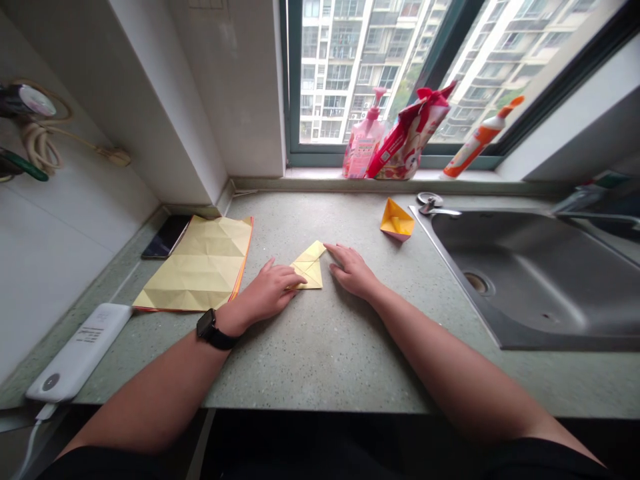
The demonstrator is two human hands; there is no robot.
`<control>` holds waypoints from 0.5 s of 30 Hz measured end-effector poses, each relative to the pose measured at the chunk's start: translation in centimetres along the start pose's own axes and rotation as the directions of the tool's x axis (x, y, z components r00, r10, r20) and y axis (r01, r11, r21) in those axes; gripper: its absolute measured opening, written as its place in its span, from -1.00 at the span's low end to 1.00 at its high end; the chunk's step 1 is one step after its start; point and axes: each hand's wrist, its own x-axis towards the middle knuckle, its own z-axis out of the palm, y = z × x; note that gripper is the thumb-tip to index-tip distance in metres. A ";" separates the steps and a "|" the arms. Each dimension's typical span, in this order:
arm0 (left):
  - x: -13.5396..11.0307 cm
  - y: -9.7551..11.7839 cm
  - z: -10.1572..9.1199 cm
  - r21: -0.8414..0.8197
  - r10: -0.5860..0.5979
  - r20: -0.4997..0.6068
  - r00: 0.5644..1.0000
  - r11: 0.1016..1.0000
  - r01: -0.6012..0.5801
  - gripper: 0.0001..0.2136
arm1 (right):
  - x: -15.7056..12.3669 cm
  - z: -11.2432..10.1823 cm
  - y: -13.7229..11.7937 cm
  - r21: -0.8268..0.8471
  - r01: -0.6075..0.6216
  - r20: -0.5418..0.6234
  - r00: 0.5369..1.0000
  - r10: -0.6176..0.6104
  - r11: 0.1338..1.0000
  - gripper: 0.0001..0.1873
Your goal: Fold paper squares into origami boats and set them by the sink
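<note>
A small folded piece of pale yellow paper (311,272) lies on the speckled counter in front of me. My left hand (267,288), with a black watch on its wrist, rests over the paper's left edge, fingers stretched across it and pressing it down. My right hand (353,268) lies on the other side with fingers extended; its index fingertip touches the paper's upper right corner. To the left is a stack of creased yellow sheets (200,260) with orange and red edges. A finished-looking orange-yellow folded paper shape (397,220) stands near the sink.
A dark phone (167,237) sits partly under the sheets, and a white power bank (80,352) with a cable lies at far left. The steel sink (550,280) is on the right. A pink pump bottle (364,147), red bag (413,137) and orange-white tube (475,143) line the windowsill.
</note>
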 end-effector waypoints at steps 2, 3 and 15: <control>0.0 -0.2 0.1 -0.010 0.003 -0.001 1.000 1.000 -0.003 -0.75 | 0.4 -0.1 0.1 0.064 -0.001 -0.014 1.000 0.002 0.998 -0.35; -0.1 -0.2 0.1 -0.015 0.003 -0.002 1.000 1.000 -0.003 -0.76 | 0.5 -0.1 0.2 0.096 -0.003 -0.020 1.000 0.005 0.995 -0.37; -0.1 -0.1 0.0 -0.077 0.014 -0.050 0.999 0.997 -0.017 -0.76 | 0.8 0.4 -0.8 0.064 -0.027 -0.003 1.000 0.027 0.998 -0.44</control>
